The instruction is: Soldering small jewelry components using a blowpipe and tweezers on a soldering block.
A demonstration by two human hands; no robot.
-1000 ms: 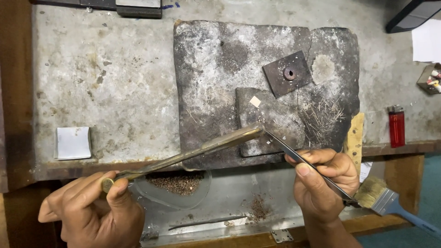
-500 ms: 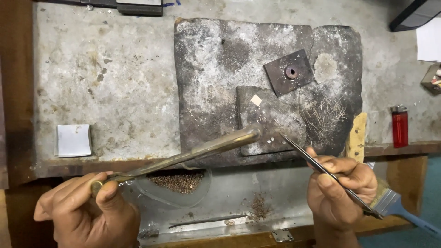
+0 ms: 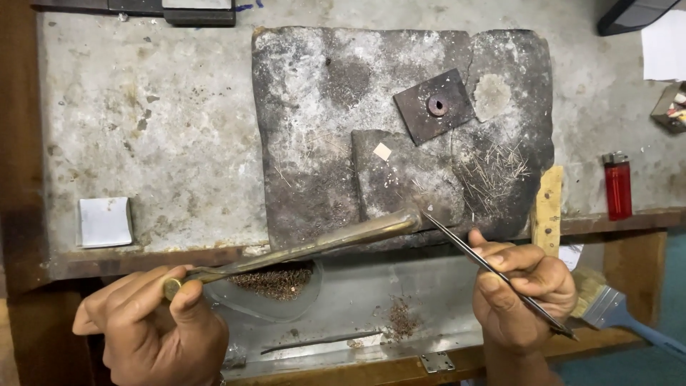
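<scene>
Two hands work at the front edge of a worn bench in the head view. The left hand (image 3: 153,336) is clenched round the end of a long brass blowpipe (image 3: 300,250), whose far tip rests at the near edge of the charred soldering block (image 3: 321,93). The right hand (image 3: 525,297) pinches a pair of slim tweezers (image 3: 486,268), their points just beside the pipe's tip. A small pale square piece (image 3: 383,151) lies on a smaller dark slab (image 3: 407,179) atop the block, apart from both tools.

By the look of it, the step in hand is bringing pipe and tweezers to the block; reaching the pale piece would call for a steady, fine move of the tweezer points.

Round about: a dark square plate with a hole (image 3: 434,106), a scatter of thin wire bits (image 3: 493,168), a red lighter (image 3: 618,186), a wooden stick (image 3: 549,207), a brush (image 3: 614,307), a white paper square (image 3: 104,221), and a clear dish of reddish filings (image 3: 275,282) in the metal tray (image 3: 371,286) below. Nothing blocks the way to the slab.
</scene>
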